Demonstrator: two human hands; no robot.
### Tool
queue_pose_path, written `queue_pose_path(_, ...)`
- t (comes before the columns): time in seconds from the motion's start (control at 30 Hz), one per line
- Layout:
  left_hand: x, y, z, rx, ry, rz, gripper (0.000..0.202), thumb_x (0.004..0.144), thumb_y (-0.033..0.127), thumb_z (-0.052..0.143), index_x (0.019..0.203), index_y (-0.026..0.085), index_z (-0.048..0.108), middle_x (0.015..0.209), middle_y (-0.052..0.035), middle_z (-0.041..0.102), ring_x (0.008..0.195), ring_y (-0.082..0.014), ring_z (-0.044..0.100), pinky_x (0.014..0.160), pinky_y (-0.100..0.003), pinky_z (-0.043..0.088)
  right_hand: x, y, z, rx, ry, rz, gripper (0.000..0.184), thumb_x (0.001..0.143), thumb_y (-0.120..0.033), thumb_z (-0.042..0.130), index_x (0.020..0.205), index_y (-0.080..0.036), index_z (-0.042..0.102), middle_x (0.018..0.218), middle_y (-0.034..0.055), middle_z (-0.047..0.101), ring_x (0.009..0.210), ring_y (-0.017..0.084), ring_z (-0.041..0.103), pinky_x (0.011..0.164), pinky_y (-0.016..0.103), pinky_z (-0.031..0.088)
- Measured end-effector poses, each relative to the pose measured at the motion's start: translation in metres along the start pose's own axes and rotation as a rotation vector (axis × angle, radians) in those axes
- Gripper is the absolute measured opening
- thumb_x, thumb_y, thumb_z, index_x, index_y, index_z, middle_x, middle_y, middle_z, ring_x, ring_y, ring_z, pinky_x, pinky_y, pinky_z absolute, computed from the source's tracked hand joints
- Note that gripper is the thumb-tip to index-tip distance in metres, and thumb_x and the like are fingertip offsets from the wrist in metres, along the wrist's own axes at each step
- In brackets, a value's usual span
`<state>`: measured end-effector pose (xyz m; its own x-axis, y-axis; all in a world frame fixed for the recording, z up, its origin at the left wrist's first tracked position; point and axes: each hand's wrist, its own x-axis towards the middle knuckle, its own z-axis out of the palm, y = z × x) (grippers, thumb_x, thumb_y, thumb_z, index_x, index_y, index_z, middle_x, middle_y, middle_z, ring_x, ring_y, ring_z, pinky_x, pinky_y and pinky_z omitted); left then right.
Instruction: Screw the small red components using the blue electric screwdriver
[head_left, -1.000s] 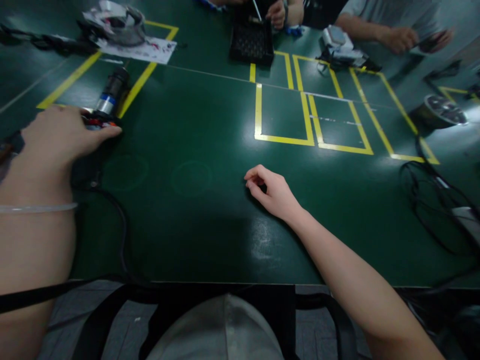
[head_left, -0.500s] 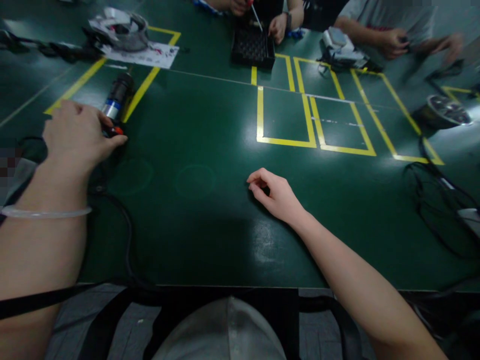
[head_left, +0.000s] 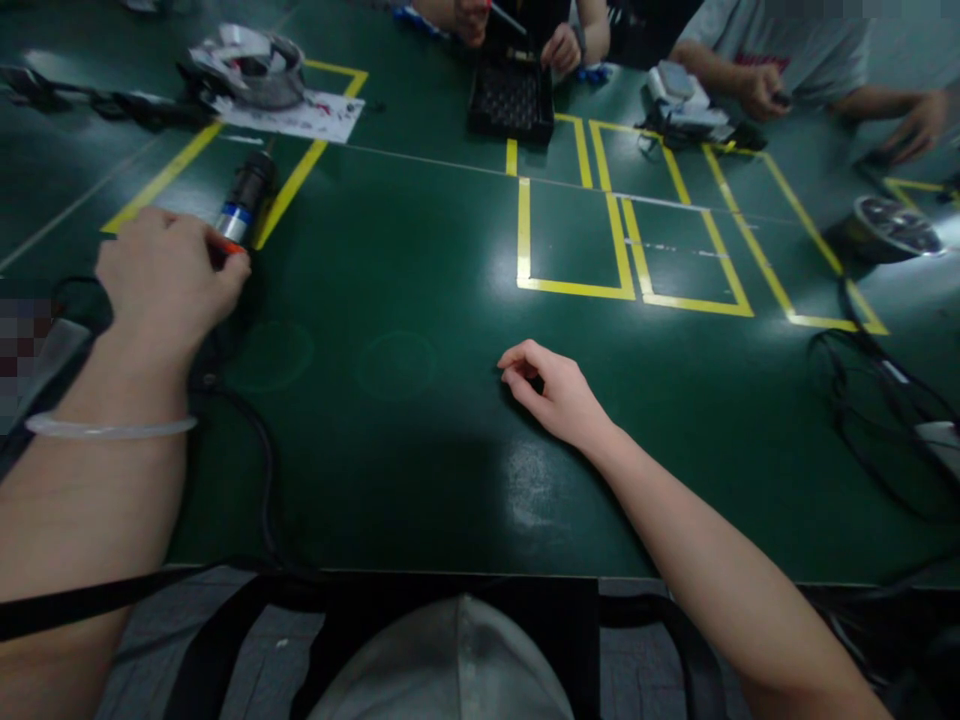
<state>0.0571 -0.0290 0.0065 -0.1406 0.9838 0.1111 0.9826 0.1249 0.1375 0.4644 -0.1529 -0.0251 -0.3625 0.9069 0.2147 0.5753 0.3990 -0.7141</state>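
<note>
An electric screwdriver [head_left: 247, 195] with a black front, a blue band and an orange part lies at the left, its bit pointing away from me. My left hand [head_left: 171, 265] is wrapped over its rear end and hides most of the handle. A black cord [head_left: 262, 460] runs from below that hand toward the table's front edge. On the green table [head_left: 390, 470], my right hand [head_left: 551, 390] rests with fingers curled and thumb close to the fingertips. Nothing shows in it.
Yellow tape frames [head_left: 574, 290] mark the table. At the back left, a round metal container [head_left: 277, 75] stands on printed paper [head_left: 341, 118]. Across the table, a person's hands [head_left: 562, 48] work at a black tray [head_left: 514, 105]. Loose cables [head_left: 847, 400] lie at the right.
My left hand keeps its hold on the electric screwdriver, its thumb slightly more drawn in. My right hand stays put. The view has shifted slightly; the co-workers' hands have moved a little.
</note>
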Motion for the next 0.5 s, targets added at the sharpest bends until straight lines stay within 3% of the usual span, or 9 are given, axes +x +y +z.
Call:
queue_pose_path(0.1, -0.004, 0.015, -0.001, 0.057, 0.093, 0.012, 0.058, 0.095, 0.058, 0.039, 0.130, 0.015, 0.057, 0.129, -0.0061, 0.057, 0.114, -0.0273, 0.050, 0.100, -0.041, 0.038, 0.000, 0.000, 0.000, 0.003, 0.000, 0.005, 0.010, 0.091, -0.016, 0.052, 0.097, -0.021, 0.059, 0.087, 0.0022, 0.066, 0.079, 0.016, 0.062, 0.076, 0.029, 0.045)
queue_pose_path(0.2, -0.018, 0.047, -0.005, -0.014, 0.101, 0.190, 0.054, 0.095, 0.054, 0.045, 0.124, 0.012, 0.062, 0.110, -0.0090, 0.068, 0.094, -0.0235, 0.059, 0.087, -0.036, 0.044, 0.001, 0.000, 0.000, 0.023, 0.002, 0.009, 0.011, 0.091, -0.016, 0.052, 0.097, -0.021, 0.059, 0.086, 0.0021, 0.066, 0.079, 0.016, 0.062, 0.076, 0.029, 0.046)
queue_pose_path(0.33, -0.057, 0.099, -0.006, -0.325, -0.088, 0.604, 0.040, 0.092, 0.051, 0.058, 0.110, 0.015, 0.066, 0.101, -0.0064, 0.072, 0.086, -0.0183, 0.065, 0.080, -0.028, 0.047, 0.001, -0.001, 0.002, 0.100, 0.010, 0.018, 0.009, 0.091, -0.016, 0.054, 0.097, -0.021, 0.059, 0.083, 0.0007, 0.065, 0.077, 0.014, 0.061, 0.075, 0.028, 0.046)
queue_pose_path(0.5, -0.098, 0.137, 0.002, -0.353, -0.216, 0.904, 0.031, 0.093, 0.052, 0.056, 0.095, 0.023, 0.066, 0.089, -0.0031, 0.071, 0.082, -0.0194, 0.066, 0.078, -0.031, 0.047, -0.001, -0.008, 0.006, 0.258, -0.036, 0.032, 0.010, 0.093, -0.026, 0.060, 0.101, -0.020, 0.059, 0.087, 0.0004, 0.065, 0.078, 0.013, 0.060, 0.073, 0.026, 0.046)
